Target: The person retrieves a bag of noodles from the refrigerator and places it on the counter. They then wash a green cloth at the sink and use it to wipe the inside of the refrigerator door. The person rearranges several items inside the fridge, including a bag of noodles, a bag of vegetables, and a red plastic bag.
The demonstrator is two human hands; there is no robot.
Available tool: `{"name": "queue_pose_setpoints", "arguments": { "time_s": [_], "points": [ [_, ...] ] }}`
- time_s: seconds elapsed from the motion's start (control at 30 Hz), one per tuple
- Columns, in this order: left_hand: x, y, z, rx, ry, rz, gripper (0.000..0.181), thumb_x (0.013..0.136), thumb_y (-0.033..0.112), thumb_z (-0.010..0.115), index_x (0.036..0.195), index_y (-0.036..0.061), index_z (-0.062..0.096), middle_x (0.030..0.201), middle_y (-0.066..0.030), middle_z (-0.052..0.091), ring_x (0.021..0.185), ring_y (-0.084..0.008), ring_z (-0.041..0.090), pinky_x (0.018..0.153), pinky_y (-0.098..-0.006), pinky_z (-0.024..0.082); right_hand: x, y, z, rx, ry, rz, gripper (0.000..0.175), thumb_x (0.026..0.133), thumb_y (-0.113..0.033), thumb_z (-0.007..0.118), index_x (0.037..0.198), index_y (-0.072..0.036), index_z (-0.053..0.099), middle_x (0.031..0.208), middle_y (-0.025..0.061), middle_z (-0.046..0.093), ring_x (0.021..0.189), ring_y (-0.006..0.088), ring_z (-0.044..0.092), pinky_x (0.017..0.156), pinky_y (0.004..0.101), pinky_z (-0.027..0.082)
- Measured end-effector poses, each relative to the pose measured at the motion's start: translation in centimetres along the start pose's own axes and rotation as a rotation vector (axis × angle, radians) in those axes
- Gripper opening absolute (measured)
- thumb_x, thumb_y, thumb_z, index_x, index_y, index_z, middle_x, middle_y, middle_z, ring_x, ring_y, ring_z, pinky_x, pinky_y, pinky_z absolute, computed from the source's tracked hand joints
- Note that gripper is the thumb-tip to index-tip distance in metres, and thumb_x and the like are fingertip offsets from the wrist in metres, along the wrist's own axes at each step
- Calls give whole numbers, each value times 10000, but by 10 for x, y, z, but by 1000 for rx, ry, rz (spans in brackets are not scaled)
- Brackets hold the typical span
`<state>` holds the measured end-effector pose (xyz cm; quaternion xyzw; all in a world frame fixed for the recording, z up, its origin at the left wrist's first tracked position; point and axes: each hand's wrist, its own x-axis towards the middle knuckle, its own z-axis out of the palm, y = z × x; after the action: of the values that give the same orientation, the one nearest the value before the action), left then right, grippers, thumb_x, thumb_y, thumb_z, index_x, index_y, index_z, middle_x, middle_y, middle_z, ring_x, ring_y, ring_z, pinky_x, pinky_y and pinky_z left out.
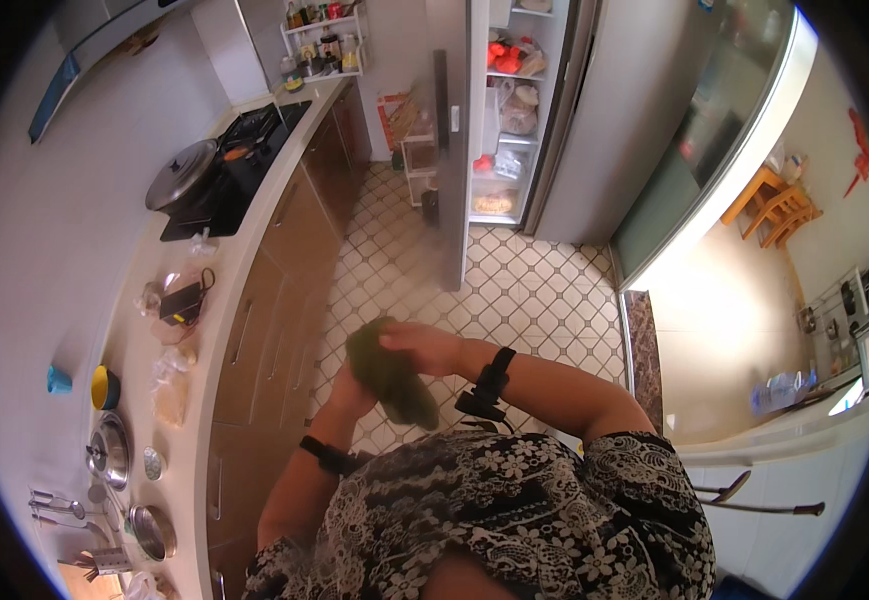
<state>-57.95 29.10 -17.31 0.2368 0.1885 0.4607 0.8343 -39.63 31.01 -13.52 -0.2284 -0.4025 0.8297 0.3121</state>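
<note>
A dark green cloth (398,384), bunched and somewhat blurred, is held in front of my body above the tiled floor. My left hand (352,391) grips it from the left and below, its fingers mostly hidden behind the fabric. At the cloth's upper right, my right hand (428,348) holds it with the thumb lying on top. One loose end hangs toward my patterned top (479,495). Black straps circle both wrists, and the right one carries a dark device (482,401).
Ahead, a refrigerator door (451,187) stands open, showing bagged food (518,109) on shelves. Along the left runs a counter (213,315) with a cooktop (258,165), a lidded pan (181,176), bowls and plastic bags. A raised doorway threshold (643,352) lies to the right.
</note>
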Motion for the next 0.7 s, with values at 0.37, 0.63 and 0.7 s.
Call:
{"name": "queue_pose_setpoints", "arguments": {
  "time_s": [0.37,0.63,0.7],
  "points": [
    [182,-82,66,897,84,171,346,1002,341,399,1159,73,553,1062,-109,611,949,-241,609,830,-362,517,-51,-57,-119,-682,471,-342,326,1017,-273,403,1058,4,569,911,112,616,830,195,562,793,310,444],
    [247,-96,120,368,275,-191,427,1007,386,365,1204,50,541,1144,-93,611,1042,-245,591,909,-396,481,-106,-111,-207,-1173,696,-230,329,989,-324,435,1015,-33,586,768,177,599,745,345,575,721,394,470],
    [266,-94,122,262,262,-268,489,1009,438,340,1254,51,511,1192,-96,593,1104,-245,569,945,-402,465,-120,-127,-240,-961,779,-172,315,984,-308,464,1040,-32,605,782,100,618,770,225,587,755,353,474]
  ]
}}
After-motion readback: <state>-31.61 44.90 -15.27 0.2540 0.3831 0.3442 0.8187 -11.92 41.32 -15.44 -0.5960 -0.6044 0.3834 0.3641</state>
